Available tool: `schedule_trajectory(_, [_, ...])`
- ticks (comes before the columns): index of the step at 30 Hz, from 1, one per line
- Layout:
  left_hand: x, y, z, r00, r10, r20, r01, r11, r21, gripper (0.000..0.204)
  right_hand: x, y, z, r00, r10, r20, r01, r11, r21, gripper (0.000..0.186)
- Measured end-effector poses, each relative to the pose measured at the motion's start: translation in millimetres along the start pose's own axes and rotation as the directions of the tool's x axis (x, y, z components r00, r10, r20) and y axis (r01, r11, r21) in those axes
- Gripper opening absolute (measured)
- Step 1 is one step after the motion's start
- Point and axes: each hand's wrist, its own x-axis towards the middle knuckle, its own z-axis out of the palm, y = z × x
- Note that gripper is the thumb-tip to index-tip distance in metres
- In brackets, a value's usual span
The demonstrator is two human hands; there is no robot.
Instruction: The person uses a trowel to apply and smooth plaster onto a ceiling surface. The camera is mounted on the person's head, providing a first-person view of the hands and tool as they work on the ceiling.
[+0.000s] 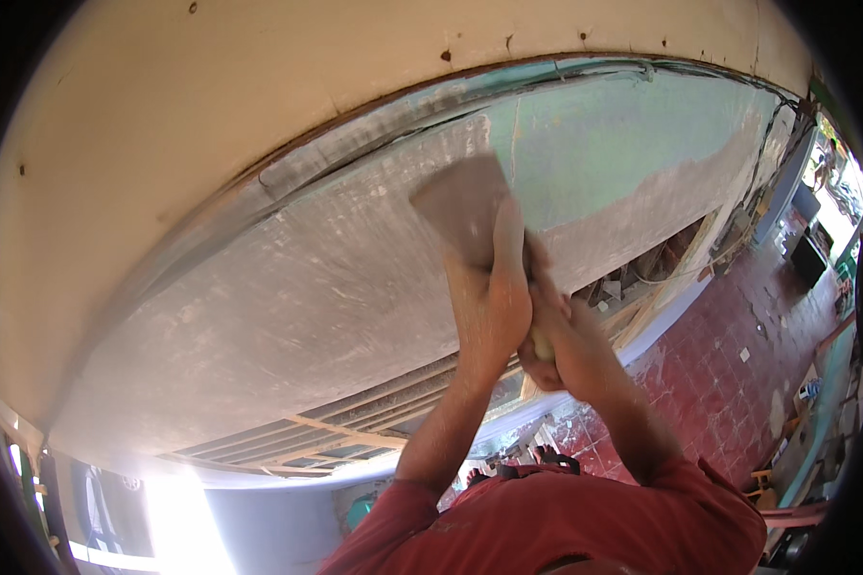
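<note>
Pressing flat against the grey plastered wall [288,307], a wide trowel [460,206] sat just above centre, toward twelve o'clock. Both hands were together, the left hand [494,307] and right hand [561,345] clamped on its handle. Red floor tiles [729,355] lay at four o'clock.

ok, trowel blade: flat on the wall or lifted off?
Flat on it, apparently: the trowel blade lies against the grey plastered wall, left hand pressing it. Motion blur hides any gap.
</note>
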Motion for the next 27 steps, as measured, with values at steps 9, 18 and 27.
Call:
schedule_trajectory(9, [13.6, 6.2, 14.5, 1.000, 0.002, -0.031, -0.002, 1.000, -0.018, 0.043, 10.1, -15.2, -11.7, 0.998, -0.013, 0.060, 0.014, 1.000, -0.019, 0.044])
schedule_trajectory(18, [-10.7, -21.6, 0.4, 0.996, -0.071, -0.054, 0.070, 0.997, -0.013, 0.044, -11.1, 15.5, -14.4, 0.998, 0.026, 0.054, -0.025, 0.999, -0.019, 0.046])
schedule_trajectory(27, [1.6, -13.9, 8.8, 0.999, 0.032, -0.012, -0.032, 0.999, -0.014, 0.043, -3.4, 15.3, -19.6, 0.998, -0.053, 0.017, 0.054, 0.995, -0.083, 0.045])
